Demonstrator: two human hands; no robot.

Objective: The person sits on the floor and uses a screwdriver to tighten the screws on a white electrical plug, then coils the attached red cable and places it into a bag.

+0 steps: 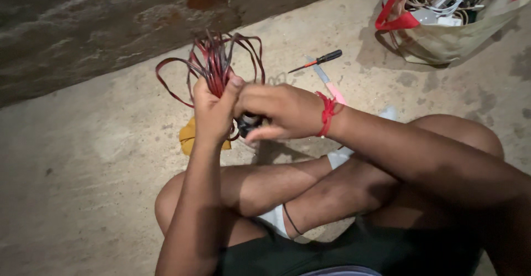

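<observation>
My left hand (213, 110) is closed around a bundle of red and black wire (215, 60), whose loops fan out above my fist. My right hand (279, 110), with a red thread tied at the wrist, grips a small dark object (247, 124) just below the bundle, next to my left hand. What that dark object is I cannot tell. Both hands are held over my crossed legs.
A yellow object (187, 136) lies on the concrete floor behind my left hand. A black-handled screwdriver (321, 60) and a pink-handled tool (332, 90) lie beyond my right hand. A bag (442, 38) with red handles, holding cables, stands at the top right. A dark wall runs along the top.
</observation>
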